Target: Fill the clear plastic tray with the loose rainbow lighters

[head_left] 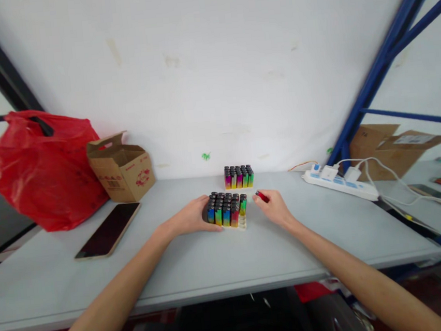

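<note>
A white tray (242, 226) of coloured lighters (226, 216) with black tops stands near the middle of the table. Its front right corner shows bare slots. My left hand (194, 217) grips the tray's left side, thumb along the front edge. Just right of the tray, my right hand (273, 207) pinches a red lighter (262, 196) above the table. Behind, by the wall, stands a second block of lighters (239, 177) in pink, purple and green.
On the left are a red plastic bag (49, 166), an open cardboard box (128, 177) and a phone (110, 231). A white power strip (341, 183) with cables lies at the right, beside a blue metal frame (374, 62). Another person's hand shows at the far right.
</note>
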Available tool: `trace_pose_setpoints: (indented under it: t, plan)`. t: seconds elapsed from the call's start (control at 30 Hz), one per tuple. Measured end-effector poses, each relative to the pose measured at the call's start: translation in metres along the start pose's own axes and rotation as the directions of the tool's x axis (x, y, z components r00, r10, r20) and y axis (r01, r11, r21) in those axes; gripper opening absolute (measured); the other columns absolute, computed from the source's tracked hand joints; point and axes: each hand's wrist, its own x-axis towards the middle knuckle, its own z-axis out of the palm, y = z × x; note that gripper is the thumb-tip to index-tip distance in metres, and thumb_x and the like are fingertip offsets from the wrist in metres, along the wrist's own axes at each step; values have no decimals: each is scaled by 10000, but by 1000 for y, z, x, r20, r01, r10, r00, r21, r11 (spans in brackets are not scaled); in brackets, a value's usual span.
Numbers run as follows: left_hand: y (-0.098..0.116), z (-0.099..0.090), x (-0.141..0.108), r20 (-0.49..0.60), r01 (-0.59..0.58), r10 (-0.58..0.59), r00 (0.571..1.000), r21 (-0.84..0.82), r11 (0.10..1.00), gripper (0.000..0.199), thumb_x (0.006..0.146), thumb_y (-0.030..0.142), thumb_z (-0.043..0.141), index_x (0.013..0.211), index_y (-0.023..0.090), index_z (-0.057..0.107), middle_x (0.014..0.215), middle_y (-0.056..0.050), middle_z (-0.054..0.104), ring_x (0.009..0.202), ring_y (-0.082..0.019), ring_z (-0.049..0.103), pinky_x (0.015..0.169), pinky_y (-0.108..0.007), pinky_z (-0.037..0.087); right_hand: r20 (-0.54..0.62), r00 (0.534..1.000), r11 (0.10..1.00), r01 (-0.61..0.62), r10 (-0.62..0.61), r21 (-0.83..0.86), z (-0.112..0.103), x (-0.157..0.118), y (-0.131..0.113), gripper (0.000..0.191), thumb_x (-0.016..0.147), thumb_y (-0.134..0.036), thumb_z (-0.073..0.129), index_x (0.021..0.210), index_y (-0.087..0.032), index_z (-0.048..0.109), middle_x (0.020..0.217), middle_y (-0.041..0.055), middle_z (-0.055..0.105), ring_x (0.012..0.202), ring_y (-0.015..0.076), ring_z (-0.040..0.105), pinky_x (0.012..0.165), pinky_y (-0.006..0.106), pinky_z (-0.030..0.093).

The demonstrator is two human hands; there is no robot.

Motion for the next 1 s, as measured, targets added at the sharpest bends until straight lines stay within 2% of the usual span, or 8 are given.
trace_pose_setpoints:
  t: [0.13, 0.27, 0.37, 0.43, 0.5, 0.7, 0.83, 1.0]
  plan:
    - [-1, 0, 0, -4, -18, 18, 1000, -16, 1000, 731, 614, 664, 852, 1173, 234, 659, 1138, -84, 726, 1029, -340, 685, 899, -447, 547, 30, 999, 999, 30, -31, 37, -2, 0, -1, 467, 944, -578, 499, 650, -222, 431, 592, -41, 391, 574, 125, 372, 550, 271, 288]
    - [0, 0, 0, 0, -10, 10, 1000, -29, 1000, 741, 617, 655, 853, 1188, 227, 652, 1148, -84, 726, 1045, -339, 683, 910, -444, 547, 182, 980, 986, 48, -77, 159, -6, -1, -6, 409, 1037, -591, 396, 884, -229, 507, 712, -32, 541, 588, 132, 481, 580, 261, 407]
    - [1, -1, 0, -1, -5, 5, 1000, -19, 1000, 724, 606, 656, 856, 1156, 229, 657, 1127, -78, 725, 1031, -337, 681, 906, -449, 546, 205, 958, 979, 190, -202, 79, -11, -1, -9, 416, 1046, -578, 404, 856, -228, 525, 809, 20, 593, 706, 162, 554, 671, 289, 469]
    - [3, -1, 0, 4, -8, 8, 1000, -15, 1000, 729, 607, 658, 856, 1157, 225, 653, 1133, -78, 720, 1035, -334, 677, 914, -449, 543, 206, 939, 956, 290, -277, -36, -14, -1, -9, 445, 1033, -571, 449, 759, -227, 520, 771, 25, 575, 715, 173, 531, 691, 305, 460]
    - [5, -2, 0, 14, -1, 1, 1000, -3, 1000, 734, 616, 663, 852, 1161, 217, 646, 1136, -82, 715, 1040, -333, 674, 920, -450, 541, 231, 934, 948, 301, -272, -101, -15, -1, -8, 481, 1024, -567, 477, 683, -227, 491, 665, 1, 530, 628, 159, 474, 641, 305, 423]
    - [7, -3, 0, 23, -13, 13, 1000, -1, 1000, 766, 646, 632, 854, 1232, 192, 628, 1199, -98, 701, 1092, -341, 659, 970, -459, 529, 321, 940, 993, 112, -118, 38, -12, -3, -6, 451, 996, -591, 524, 740, -220, 551, 672, 8, 659, 536, 156, 561, 546, 292, 408]
    - [6, -2, 1, 17, -33, 33, 999, 1, 999, 765, 644, 615, 864, 1235, 191, 627, 1216, -101, 696, 1111, -340, 653, 999, -458, 519, 354, 913, 967, 243, -202, -76, -10, -2, -2, 456, 1004, -579, 531, 711, -230, 522, 596, 5, 633, 548, 177, 591, 568, 296, 385]
    - [5, -2, 0, 0, -33, 33, 999, -8, 999, 747, 636, 608, 868, 1210, 188, 642, 1177, -97, 709, 1066, -336, 663, 963, -460, 531, 363, 885, 895, 386, -291, -225, -8, -2, 2, 451, 1051, -580, 431, 818, -223, 579, 665, 32, 663, 575, 182, 578, 566, 298, 364]
